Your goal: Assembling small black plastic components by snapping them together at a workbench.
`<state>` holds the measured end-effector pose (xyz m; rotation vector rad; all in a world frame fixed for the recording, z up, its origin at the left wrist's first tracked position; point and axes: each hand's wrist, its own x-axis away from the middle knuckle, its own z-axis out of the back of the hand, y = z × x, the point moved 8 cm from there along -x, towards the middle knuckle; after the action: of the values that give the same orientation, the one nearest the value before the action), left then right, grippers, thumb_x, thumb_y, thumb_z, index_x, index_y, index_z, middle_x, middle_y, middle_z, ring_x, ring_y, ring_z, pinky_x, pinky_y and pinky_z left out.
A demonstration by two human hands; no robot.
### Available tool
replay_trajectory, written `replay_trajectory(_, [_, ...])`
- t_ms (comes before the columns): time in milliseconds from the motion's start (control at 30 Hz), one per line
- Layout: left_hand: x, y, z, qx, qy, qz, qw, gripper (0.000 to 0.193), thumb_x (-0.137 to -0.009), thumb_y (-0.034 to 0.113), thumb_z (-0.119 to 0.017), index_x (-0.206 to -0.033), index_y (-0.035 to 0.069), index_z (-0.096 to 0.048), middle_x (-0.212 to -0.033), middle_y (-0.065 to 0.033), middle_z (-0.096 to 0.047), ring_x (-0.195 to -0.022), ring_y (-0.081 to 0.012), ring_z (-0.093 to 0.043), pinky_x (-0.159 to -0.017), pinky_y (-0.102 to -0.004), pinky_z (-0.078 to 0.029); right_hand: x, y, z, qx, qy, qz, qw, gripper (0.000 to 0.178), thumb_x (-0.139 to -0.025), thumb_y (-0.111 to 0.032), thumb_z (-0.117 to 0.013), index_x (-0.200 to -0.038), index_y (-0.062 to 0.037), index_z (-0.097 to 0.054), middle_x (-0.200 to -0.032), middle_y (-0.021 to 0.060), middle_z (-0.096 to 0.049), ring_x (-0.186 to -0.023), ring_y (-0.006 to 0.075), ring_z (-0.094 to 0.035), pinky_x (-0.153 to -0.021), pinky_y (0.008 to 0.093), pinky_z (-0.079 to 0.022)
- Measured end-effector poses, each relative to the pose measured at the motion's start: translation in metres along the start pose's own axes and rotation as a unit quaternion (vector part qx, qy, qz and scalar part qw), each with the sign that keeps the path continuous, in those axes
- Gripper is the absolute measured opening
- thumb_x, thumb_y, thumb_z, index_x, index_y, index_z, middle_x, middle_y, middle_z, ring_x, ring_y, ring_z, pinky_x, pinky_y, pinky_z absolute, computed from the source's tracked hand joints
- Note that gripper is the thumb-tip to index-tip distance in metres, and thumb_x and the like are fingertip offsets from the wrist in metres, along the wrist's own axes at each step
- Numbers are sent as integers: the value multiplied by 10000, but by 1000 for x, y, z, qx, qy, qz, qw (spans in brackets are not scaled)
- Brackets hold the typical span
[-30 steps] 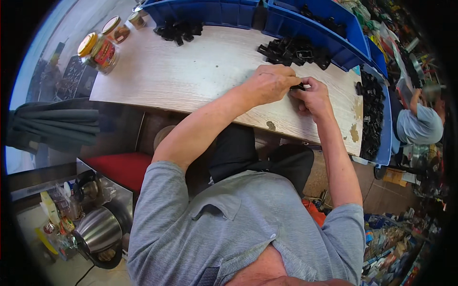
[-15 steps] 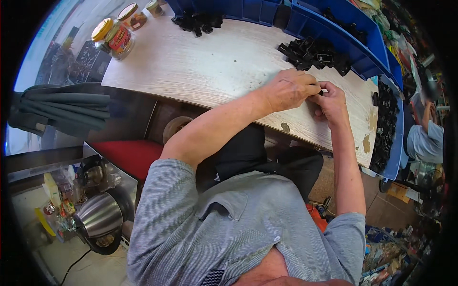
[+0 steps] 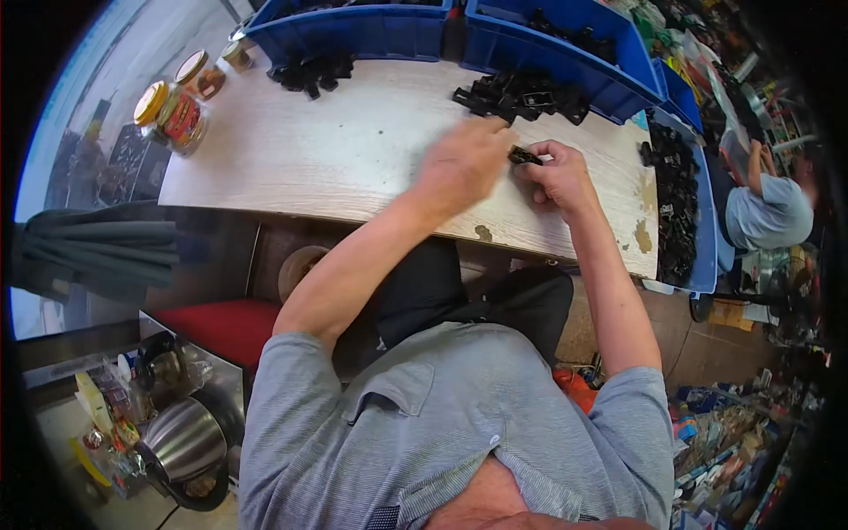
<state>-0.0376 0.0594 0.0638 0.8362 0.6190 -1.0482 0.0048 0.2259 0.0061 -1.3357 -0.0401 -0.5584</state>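
Observation:
Between the thumb and fingers of my right hand point(image 3: 563, 179) is a small black plastic part point(image 3: 525, 155), held just above the white wood-grain table point(image 3: 336, 159). My left hand point(image 3: 465, 165) is apart from it, over the table to the left. Motion smears its fingers, so I cannot make out whether they hold anything. Beyond both hands lies a heap of similar black plastic parts point(image 3: 521, 95). A smaller pile of black parts point(image 3: 311, 74) sits at the far left of the table.
Blue bins point(image 3: 353, 35) line the back edge; another blue bin point(image 3: 570, 69) holds black parts. At the right edge, a blue tray point(image 3: 709, 238) is filled with them. Jars point(image 3: 181, 119) stand at the left corner. A steel kettle point(image 3: 185, 437) is lower left. Another person point(image 3: 767, 208) sits at far right.
My left hand has come away from my right hand, moving left. The black part in my right hand now shows plainly. The whole view has shifted, with the table appearing farther left.

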Motion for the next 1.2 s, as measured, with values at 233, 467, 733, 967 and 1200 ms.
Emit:
replay_trajectory(233, [38, -177, 131, -357, 64, 258, 895, 274, -899, 256, -700, -1135, 118, -721, -1200, -131, -693, -1085, -359, -637, -934, -454, -513, 4, 12, 56, -110, 68, -32, 991, 324, -783, -145, -815, -1049, -66, -649, -571, -12, -501, -457, 129, -537, -461, 328, -542])
replay_trajectory(467, [55, -206, 121, -361, -12, 294, 885, 185, -913, 271, -640, -1006, 148, -741, -1050, -85, -726, -952, -346, -662, -793, -458, -541, 5, 18, 183, -158, 305, 12, 939, 337, -843, -202, -764, -1102, -12, -663, -604, 30, -486, -534, 200, -576, -574, 375, -598])
replay_trajectory(733, [44, -200, 114, -332, -11, 288, 898, 207, -908, 285, -684, -959, 85, -703, -981, -148, -728, -926, -359, -673, -797, -447, -528, -25, 14, 148, -126, 243, -41, 961, 287, -814, -218, -809, -984, -26, -680, -600, 43, -464, -488, 213, -546, -506, 401, -571])
replay_trajectory(967, [40, -161, 98, -286, -28, 246, 926, 94, -880, 165, -687, -924, 84, -669, -883, -129, -718, -888, -348, -664, -766, -449, -523, -61, 8, 122, -20, 230, -110, 967, 285, -806, -294, -826, -934, -79, -692, -561, 14, -443, -485, 181, -533, -489, 378, -555])
replay_trajectory(1200, [36, -152, 93, -274, -29, 212, 938, 101, -868, 126, -674, -956, 81, -652, -894, -105, -736, -856, -332, -660, -755, -443, -522, -71, 4, 115, -12, 241, -113, 964, 228, -811, -239, -785, -881, -53, -672, -568, 34, -453, -471, 209, -535, -473, 389, -552])
